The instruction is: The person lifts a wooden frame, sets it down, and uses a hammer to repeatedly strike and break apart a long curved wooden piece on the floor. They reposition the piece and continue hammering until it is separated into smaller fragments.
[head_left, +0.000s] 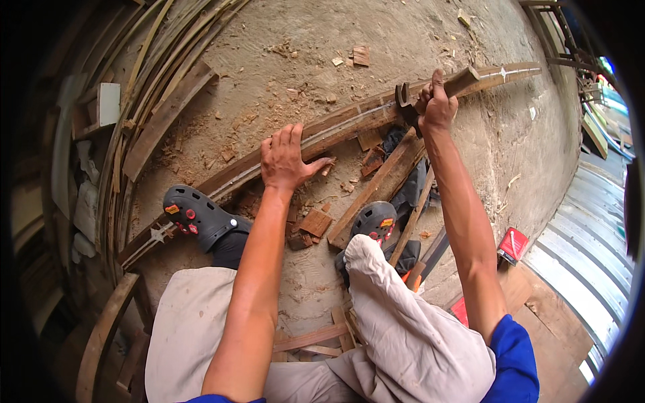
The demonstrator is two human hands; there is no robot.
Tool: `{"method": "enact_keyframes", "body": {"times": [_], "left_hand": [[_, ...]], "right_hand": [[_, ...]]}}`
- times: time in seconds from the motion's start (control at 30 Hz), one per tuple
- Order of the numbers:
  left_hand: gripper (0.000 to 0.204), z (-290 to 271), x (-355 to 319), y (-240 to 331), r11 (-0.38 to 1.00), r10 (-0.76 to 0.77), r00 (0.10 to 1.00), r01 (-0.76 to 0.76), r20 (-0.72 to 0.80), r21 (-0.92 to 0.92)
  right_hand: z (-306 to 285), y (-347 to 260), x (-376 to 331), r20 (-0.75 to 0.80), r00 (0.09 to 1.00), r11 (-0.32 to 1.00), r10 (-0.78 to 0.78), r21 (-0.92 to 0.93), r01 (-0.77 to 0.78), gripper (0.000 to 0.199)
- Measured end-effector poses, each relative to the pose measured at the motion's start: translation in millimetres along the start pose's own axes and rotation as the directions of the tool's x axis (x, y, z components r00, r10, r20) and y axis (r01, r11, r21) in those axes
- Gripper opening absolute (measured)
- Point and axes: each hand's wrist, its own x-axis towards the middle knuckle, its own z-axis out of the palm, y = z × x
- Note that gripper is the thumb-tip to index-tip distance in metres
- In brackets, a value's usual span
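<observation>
A long curved wooden strip (349,121) lay across the dirt floor (403,40), propped on a short plank (376,188). The left hand (287,158) pressed it down, fingers spread flat over its edge. The right hand (438,104) had its fingers wrapped tightly around a hammer (430,93) resting on the strip. The strip appeared stiff yet springy and fairly light, best steadied close beside the point being worked.

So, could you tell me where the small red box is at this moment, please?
In the head view the small red box lies on the ground at the person's right, just outside the right forearm, beside the corrugated metal sheets.
</observation>
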Motion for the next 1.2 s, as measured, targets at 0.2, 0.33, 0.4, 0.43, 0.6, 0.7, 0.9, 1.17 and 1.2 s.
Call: {"method": "enact_keyframes", "body": {"times": [0.2,0.33,0.4,0.43,0.6,0.7,0.9,1.17,1.2], "left_hand": [[0.105,5,-2,-2,1.000,-0.027,0.999,0.027,0.033,0.001],[0.105,4,-3,-2,1.000,-0.009,1.000,0.009,0.019,0.006],[0.104,3,-3,-1,1.000,0.009,1.000,-0.010,0.014,0.018],[0.104,2,-2,-1,1.000,0.009,1.000,-0.009,0.011,0.027],[0.100,0,9,-1,0.998,-0.047,0.993,0.043,0.106,0.035],[0.098,-3,9,2,0.998,-0.064,0.983,0.062,0.173,0.017],[0.097,-4,3,5,0.996,0.013,0.999,-0.016,0.040,0.090],[0.097,0,4,4,0.991,-0.024,0.996,0.013,0.081,0.133],[0.097,1,5,4,0.992,-0.016,0.997,0.007,0.072,0.128]], "right_hand": [[3,-5,2,-0.261,0.952,0.957,0.158,0.280,-0.082,0.037],[-10,0,3,-0.317,0.907,0.904,0.275,0.408,-0.131,0.036],[-6,0,-6,-0.280,0.925,0.911,0.257,0.390,-0.136,0.036],[1,-3,-13,-0.269,0.931,0.925,0.247,0.351,-0.144,0.038],[22,-72,-83,-0.012,0.998,0.954,-0.054,-0.297,0.048,0.039],[-16,-139,-107,-0.014,1.000,0.998,0.004,-0.067,-0.005,0.043],[-70,-112,-92,0.062,0.998,0.972,-0.031,-0.229,0.044,0.030],[-6,-48,-12,0.372,0.921,0.697,-0.117,-0.629,0.343,0.035],[0,-43,-1,0.407,0.909,0.599,-0.083,-0.709,0.373,0.036]]}}
